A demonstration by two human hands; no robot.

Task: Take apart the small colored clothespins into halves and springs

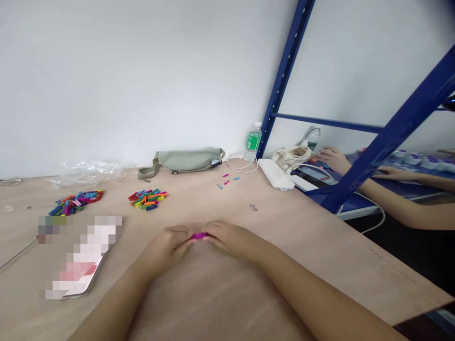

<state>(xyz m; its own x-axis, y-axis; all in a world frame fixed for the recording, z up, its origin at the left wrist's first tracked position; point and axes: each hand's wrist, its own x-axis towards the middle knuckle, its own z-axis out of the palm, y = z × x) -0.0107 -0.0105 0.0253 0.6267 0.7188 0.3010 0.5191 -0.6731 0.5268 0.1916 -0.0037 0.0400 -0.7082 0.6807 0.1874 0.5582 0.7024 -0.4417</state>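
Observation:
Over the middle of the table, my left hand and my right hand meet with fingertips pinched at either end of a small magenta clothespin. My fingers cover its ends. Just beyond them lies a small metal spring-like piece. Farther back are several loose pink and blue clothespin pieces. To the left, one pile of coloured clothespins sits close to my left hand, and a second pile lies farther left.
A blurred-out flat object lies left. Along the wall are clear plastic wrap, a grey-green waist bag and a bottle. A white case stands by the blue metal frame. A co-worker's arms show beyond it.

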